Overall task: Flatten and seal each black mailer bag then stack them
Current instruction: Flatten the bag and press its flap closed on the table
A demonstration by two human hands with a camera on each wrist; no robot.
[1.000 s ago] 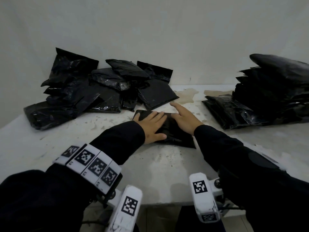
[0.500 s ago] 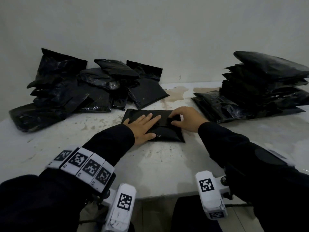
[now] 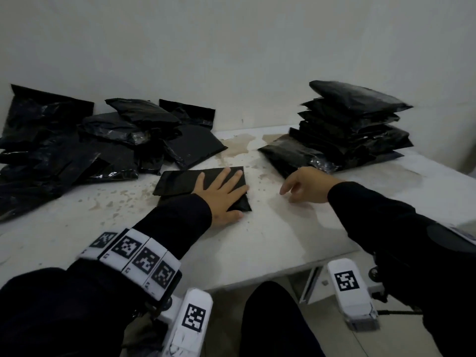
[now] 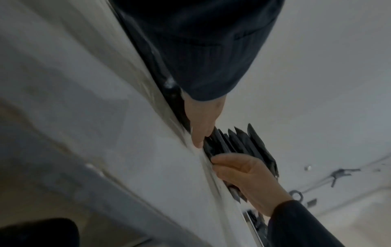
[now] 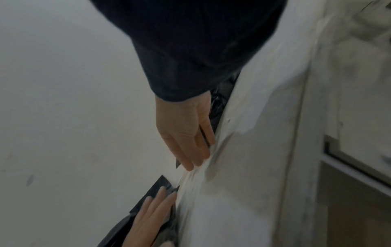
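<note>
A flat black mailer bag (image 3: pixel 180 182) lies in the middle of the white table (image 3: pixel 257 240), its flap folded over. My left hand (image 3: pixel 221 194) presses flat on its right half, fingers spread and straight. My right hand (image 3: pixel 301 186) is off the bag, to its right, fingers relaxed, holding nothing. In the right wrist view the right hand (image 5: pixel 186 133) has its fingertips at the tabletop, and the left hand (image 5: pixel 150 217) lies on the bag (image 5: pixel 153 188). A stack of flattened black bags (image 3: pixel 355 124) stands at the back right. In the left wrist view the stack (image 4: pixel 243 142) is beyond both hands.
A loose pile of puffy black mailer bags (image 3: pixel 77 145) fills the back left against the wall. The tabletop is stained and speckled. The table's front edge (image 3: pixel 257 276) runs close to my body, with wrist camera mounts below it.
My right hand has let go of the bag's right end and moved off to the right. The left hand stays pressed on the bag, now over its right half.
</note>
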